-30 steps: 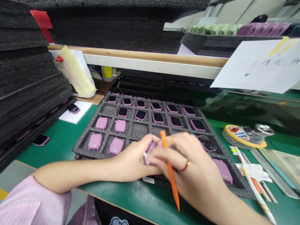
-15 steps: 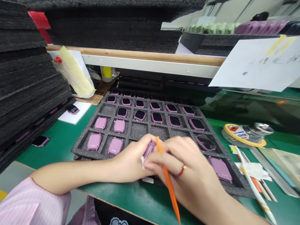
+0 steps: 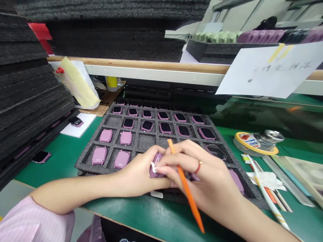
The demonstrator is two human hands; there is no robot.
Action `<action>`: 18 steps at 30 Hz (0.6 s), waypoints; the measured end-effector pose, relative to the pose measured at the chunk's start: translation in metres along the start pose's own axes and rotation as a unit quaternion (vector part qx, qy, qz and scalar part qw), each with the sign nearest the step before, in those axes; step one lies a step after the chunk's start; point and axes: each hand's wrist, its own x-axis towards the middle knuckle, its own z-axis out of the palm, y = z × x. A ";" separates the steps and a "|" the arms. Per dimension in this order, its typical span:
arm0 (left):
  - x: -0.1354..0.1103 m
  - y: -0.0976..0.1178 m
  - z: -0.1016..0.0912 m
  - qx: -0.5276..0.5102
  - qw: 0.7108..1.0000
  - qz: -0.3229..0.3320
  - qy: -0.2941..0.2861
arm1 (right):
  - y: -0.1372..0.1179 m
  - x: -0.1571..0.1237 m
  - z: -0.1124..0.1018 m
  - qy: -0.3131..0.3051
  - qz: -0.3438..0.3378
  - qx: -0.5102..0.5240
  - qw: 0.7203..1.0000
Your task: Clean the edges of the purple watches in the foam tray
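- While gripped by the closed left hand [image 3: 140, 166], a pink watch [image 3: 156, 164] is held over a foam tray [image 3: 145, 143].
- An orange stylus [image 3: 188, 181] is gripped in the curled right hand [image 3: 202, 178].
- A white wipe [image 3: 153, 167] is held against the watch edge.
- Further watches [image 3: 126, 137] are seated in the tray's compartments.

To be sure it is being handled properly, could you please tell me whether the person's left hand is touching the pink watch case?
Touching. The head view shows the left hand curled around the pink watch case, with the hand's skin directly against the case's side.
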 end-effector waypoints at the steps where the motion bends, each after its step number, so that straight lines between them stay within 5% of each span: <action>1: 0.000 0.001 -0.001 0.010 1.000 0.000 -0.001 | 0.002 0.002 -0.004 0.000 0.017 0.020 1.000; 4: 0.001 0.001 -0.002 0.023 1.000 -0.002 0.000 | 0.003 0.004 -0.010 0.028 0.035 0.027 0.999; 18: 0.001 -0.003 0.000 0.001 0.999 0.043 -0.027 | -0.011 -0.007 0.007 -0.039 -0.064 -0.094 0.993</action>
